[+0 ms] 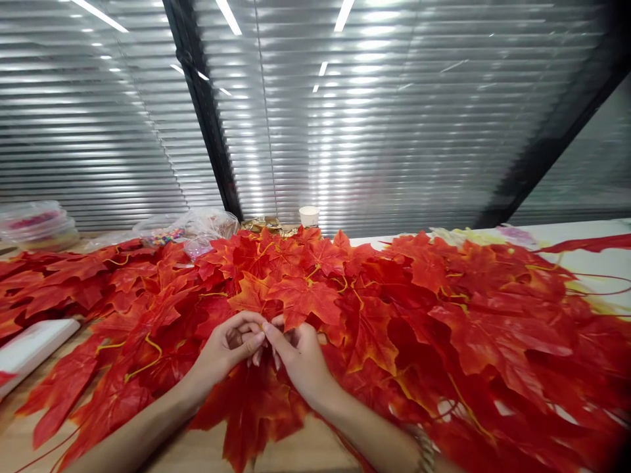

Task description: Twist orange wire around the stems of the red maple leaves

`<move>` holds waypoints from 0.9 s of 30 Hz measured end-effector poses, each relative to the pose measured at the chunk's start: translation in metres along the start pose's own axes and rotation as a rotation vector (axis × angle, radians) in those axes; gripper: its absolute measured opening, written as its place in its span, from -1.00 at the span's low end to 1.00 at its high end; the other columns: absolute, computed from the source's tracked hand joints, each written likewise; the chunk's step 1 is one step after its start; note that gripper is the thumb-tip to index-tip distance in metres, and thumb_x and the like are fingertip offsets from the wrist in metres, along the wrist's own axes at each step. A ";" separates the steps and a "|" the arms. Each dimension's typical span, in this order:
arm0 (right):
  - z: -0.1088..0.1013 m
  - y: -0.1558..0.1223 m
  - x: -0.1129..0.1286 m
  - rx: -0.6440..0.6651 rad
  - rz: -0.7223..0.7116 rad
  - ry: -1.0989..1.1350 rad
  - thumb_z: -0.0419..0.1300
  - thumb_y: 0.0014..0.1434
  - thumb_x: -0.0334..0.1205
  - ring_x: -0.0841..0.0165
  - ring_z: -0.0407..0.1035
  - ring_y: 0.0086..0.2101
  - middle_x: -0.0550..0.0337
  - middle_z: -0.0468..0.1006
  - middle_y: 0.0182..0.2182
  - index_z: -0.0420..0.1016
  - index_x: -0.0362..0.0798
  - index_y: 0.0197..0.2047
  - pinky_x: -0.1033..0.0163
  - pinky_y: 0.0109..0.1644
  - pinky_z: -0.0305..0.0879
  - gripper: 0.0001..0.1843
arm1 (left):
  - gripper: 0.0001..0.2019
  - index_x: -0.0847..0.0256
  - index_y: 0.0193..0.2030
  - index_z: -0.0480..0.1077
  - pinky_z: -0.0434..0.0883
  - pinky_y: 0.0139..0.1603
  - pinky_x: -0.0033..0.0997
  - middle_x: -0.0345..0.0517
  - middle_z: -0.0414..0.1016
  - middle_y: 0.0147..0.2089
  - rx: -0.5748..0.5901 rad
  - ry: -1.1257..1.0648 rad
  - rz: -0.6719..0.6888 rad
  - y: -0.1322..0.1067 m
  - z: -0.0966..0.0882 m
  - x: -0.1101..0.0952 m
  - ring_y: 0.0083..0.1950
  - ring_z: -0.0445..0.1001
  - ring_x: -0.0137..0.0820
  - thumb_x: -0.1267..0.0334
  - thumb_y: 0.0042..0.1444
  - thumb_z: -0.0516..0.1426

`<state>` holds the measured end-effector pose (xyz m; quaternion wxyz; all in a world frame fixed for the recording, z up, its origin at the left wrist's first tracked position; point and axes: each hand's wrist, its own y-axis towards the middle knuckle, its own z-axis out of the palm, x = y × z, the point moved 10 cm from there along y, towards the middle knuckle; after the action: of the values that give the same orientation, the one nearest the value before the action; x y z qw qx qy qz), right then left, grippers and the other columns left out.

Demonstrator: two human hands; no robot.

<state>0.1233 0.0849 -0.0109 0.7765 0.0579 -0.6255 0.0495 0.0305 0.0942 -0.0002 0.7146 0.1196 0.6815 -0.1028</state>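
Note:
My left hand [235,341] and my right hand [302,358] meet at the middle, thumbs and forefingers pinched together fingertip to fingertip. Between them is the stem end of a red artificial maple leaf [250,410], whose blade spreads out below toward the table's near side. The fingers hide most of the stem. Just beyond my fingertips lies another maple leaf [306,299], orange-red with yellowish edges. A wide heap of such leaves [497,335] with thin yellow stems surrounds both hands. A bracelet [424,450] circles my right wrist.
A white box-like object [34,348] lies at the left on the wooden table [315,447]. Along the back stand clear plastic containers [37,226], plastic bags [210,226] and a paper cup [309,215]. Red cord [599,276] loops at the right. Blinds [369,131] rise behind.

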 end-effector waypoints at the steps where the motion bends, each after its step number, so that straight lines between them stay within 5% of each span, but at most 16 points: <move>1: -0.002 0.000 0.000 -0.021 0.002 -0.012 0.15 0.03 0.03 0.54 0.07 -0.71 0.39 0.22 -0.77 0.36 -0.11 -0.48 0.41 -0.64 -0.04 -0.66 | -0.74 0.27 -0.32 0.36 0.23 -0.62 -0.56 -0.26 0.36 -0.55 -0.003 0.002 -0.005 0.000 0.000 0.000 -0.63 0.32 -0.55 0.17 -0.10 0.24; 10: 0.023 -0.006 0.019 0.225 -0.079 0.115 0.08 0.07 0.03 0.50 0.20 -0.67 0.26 0.36 -0.70 0.31 -0.10 -0.62 0.37 -0.54 0.15 -0.59 | -0.67 0.27 -0.31 0.35 0.21 -0.63 -0.57 -0.25 0.38 -0.55 -0.074 -0.004 -0.015 -0.004 -0.004 -0.009 -0.64 0.31 -0.55 0.13 -0.17 0.28; 27: 0.008 -0.023 0.059 -0.023 -0.441 -0.470 0.06 0.14 -0.21 0.41 0.32 -0.58 0.23 0.45 -0.64 0.45 -0.06 -0.54 0.36 -0.45 0.19 -0.72 | -0.66 0.28 -0.34 0.35 0.33 -0.57 -0.54 -0.21 0.40 -0.53 -0.114 -0.084 0.028 -0.011 -0.005 -0.013 -0.58 0.37 -0.49 0.20 -0.25 0.33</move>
<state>0.1318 0.0614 0.0480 0.6033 0.1929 -0.7607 -0.1418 0.0213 0.0850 0.0122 0.7495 0.0835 0.6540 -0.0588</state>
